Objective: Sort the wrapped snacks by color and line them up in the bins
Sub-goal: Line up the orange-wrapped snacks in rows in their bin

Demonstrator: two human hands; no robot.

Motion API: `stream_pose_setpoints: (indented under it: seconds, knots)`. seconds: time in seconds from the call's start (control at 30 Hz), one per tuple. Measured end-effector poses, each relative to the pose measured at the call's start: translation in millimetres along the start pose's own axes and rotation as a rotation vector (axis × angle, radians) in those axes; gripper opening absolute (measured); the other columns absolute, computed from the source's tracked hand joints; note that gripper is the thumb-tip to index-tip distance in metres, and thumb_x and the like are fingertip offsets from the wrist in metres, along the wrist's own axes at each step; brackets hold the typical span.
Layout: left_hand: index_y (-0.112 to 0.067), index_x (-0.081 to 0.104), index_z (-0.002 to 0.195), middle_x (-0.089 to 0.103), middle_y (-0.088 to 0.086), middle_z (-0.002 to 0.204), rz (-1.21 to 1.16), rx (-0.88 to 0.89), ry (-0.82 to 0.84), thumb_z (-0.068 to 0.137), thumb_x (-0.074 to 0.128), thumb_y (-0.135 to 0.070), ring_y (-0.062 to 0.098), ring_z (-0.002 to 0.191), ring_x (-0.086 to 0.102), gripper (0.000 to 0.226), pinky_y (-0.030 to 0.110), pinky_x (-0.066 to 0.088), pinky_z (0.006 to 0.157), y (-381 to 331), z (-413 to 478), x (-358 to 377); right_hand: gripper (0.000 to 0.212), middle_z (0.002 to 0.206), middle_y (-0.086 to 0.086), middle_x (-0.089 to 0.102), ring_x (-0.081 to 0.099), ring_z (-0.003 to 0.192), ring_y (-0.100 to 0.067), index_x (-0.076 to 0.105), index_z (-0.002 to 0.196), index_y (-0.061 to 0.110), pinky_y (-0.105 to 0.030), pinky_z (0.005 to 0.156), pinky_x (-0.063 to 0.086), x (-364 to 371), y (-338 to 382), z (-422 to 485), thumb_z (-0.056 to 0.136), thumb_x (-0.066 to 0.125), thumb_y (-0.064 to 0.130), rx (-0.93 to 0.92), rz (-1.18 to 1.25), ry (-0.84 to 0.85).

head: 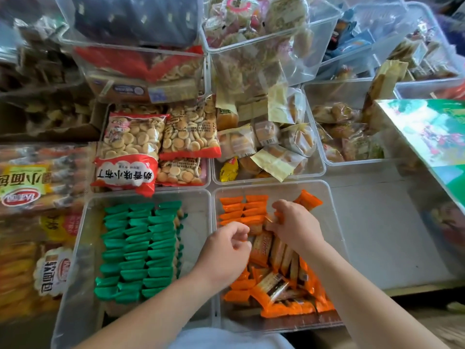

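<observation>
Two clear bins stand side by side in front of me. The left bin (80,248) holds green-wrapped snacks (141,248) lined up in three neat columns. The right bin (334,222) holds orange-wrapped snacks: two short tidy rows (241,209) at its far left and a loose pile (279,285) nearer me. My left hand (224,250) hovers over the pile with fingers curled, pinching the edge of an orange wrapper. My right hand (294,225) grips an orange snack at the end of the rows.
Red-and-clear bags of small round biscuits (130,152) fill a bin behind the green one. Wrapped buns (266,147) fill the bin behind the orange one. More stacked clear bins, bread packs at the left and a green box lid (432,137) at the right crowd the area.
</observation>
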State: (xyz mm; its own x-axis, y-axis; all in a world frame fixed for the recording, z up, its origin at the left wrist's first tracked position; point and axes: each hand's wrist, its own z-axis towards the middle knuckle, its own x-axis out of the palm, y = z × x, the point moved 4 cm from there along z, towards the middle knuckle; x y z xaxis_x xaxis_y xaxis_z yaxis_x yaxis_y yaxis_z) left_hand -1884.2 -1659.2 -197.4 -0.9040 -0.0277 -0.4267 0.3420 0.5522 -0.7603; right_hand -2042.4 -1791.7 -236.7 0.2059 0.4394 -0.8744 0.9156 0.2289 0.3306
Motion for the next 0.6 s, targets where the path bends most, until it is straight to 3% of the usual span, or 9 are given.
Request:
stream_pose_setpoints:
  seconds: [0.07,0.2,0.3,0.43,0.6]
  knots:
    - [-0.029,0.065,0.129,0.065,-0.014,0.122,0.083,0.043,0.120,0.098,0.066,-0.028,0.003,0.111,0.062,0.031,0.024,0.051,0.101,-5,0,26,0.029,0.114,0.008,0.070,0.066,0.110,-0.021,0.070,0.116,0.028,-0.035,0.082,0.055,-3,-12,-9,0.089,0.075,0.038,-0.011,0.088,-0.017]
    - [-0.026,0.056,0.142,0.051,0.001,0.145,0.223,0.047,0.295,0.099,0.055,-0.035,0.027,0.139,0.048,0.043,0.038,0.041,0.116,-14,18,79,0.015,0.108,0.008,0.074,0.067,0.102,-0.016,0.078,0.108,0.024,-0.031,0.085,0.054,-18,-31,-39,0.094,0.075,0.028,-0.018,0.292,-0.221]
    - [-0.037,0.032,0.159,0.023,0.015,0.168,0.330,-0.079,0.335,0.103,0.045,-0.056,0.043,0.155,0.021,0.061,0.055,0.024,0.125,-8,37,109,0.009,0.098,0.013,0.075,0.069,0.095,-0.012,0.078,0.102,0.025,-0.029,0.080,0.055,-27,-51,-67,0.094,0.074,0.025,0.041,0.419,-0.350]
    - [-0.048,0.023,0.156,0.033,0.016,0.160,0.309,-0.166,0.293,0.101,0.046,-0.060,0.043,0.148,0.033,0.062,0.054,0.030,0.122,2,47,126,0.009,0.087,0.017,0.075,0.071,0.085,-0.004,0.077,0.094,0.031,-0.037,0.078,0.061,-26,-78,-93,0.093,0.074,0.023,0.143,0.565,-0.370]
    - [-0.053,0.005,0.162,0.016,0.017,0.169,0.360,-0.211,0.251,0.095,0.059,-0.060,0.045,0.156,0.013,0.086,0.052,0.014,0.129,12,48,125,0.008,0.082,0.016,0.074,0.070,0.082,0.000,0.077,0.092,0.031,-0.036,0.079,0.061,-18,-81,-96,0.092,0.076,0.023,0.171,0.604,-0.299]
